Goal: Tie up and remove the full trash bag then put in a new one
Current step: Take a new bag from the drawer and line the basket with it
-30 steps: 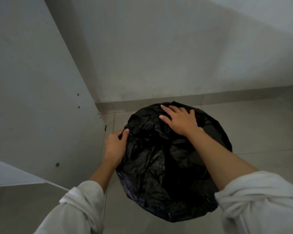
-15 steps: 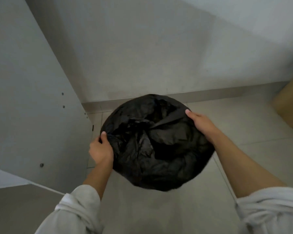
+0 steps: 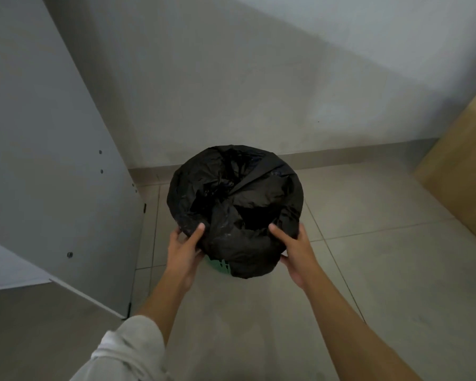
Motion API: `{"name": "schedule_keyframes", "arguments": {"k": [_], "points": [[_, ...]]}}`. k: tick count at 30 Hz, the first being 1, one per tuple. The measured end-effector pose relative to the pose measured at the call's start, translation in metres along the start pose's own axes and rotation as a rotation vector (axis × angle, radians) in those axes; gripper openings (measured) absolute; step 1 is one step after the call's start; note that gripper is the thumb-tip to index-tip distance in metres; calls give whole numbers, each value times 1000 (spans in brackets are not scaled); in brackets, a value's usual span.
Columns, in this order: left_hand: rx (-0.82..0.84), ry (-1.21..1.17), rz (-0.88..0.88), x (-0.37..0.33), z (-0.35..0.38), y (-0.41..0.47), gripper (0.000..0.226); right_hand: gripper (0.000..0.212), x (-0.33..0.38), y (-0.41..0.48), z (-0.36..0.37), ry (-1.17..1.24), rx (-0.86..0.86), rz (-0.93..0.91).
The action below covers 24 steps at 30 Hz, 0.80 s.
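Note:
A black trash bag drapes over a round bin on the tiled floor, its crumpled plastic covering the whole top. A small patch of the green bin shows under the bag's near edge. My left hand grips the bag's near-left rim, thumb on top. My right hand grips the near-right rim the same way. The bin's inside is hidden by the plastic.
A grey cabinet panel with small screw holes stands close on the left. A white wall with a baseboard runs behind the bin. A tan cardboard box sits on the floor at the right edge.
Both hands slid from the bag's top and sides down to its near rim. The view pulled back, and the green bin now shows under the bag.

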<state>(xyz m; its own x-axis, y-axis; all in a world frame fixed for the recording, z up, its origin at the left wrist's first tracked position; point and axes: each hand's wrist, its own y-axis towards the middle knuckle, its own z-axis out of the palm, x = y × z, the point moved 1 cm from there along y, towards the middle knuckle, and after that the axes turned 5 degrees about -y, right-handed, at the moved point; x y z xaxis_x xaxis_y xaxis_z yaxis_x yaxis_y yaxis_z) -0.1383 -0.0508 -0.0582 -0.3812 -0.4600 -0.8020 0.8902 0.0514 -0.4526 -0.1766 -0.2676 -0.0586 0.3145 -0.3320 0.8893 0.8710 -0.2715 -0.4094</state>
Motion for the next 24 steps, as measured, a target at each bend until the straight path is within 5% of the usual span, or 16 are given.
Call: {"name": "schedule_keyframes", "arguments": {"k": [3,9,15,19,21,24], "points": [[54,126,2,-5,-12,-4,41,67,1,-2,-5,-52,-57,-26],[-28,291,84,-12,-36,2,23,50,4,-7,-15,-178,91,-3],[-396,735,320,-15,-56,8,38,29,-7,-7,-28,-309,-364,-87],[-344,715,674,-27,-30,-15,32,38,1,-23,-14,-542,-650,-577],[-183,783,702,-23,-13,-22,38,36,4,-25,2,-853,-474,-839],[-41,940,654,-6,-1,-25,33,32,-8,-16,13,-1186,-188,-971]]}}
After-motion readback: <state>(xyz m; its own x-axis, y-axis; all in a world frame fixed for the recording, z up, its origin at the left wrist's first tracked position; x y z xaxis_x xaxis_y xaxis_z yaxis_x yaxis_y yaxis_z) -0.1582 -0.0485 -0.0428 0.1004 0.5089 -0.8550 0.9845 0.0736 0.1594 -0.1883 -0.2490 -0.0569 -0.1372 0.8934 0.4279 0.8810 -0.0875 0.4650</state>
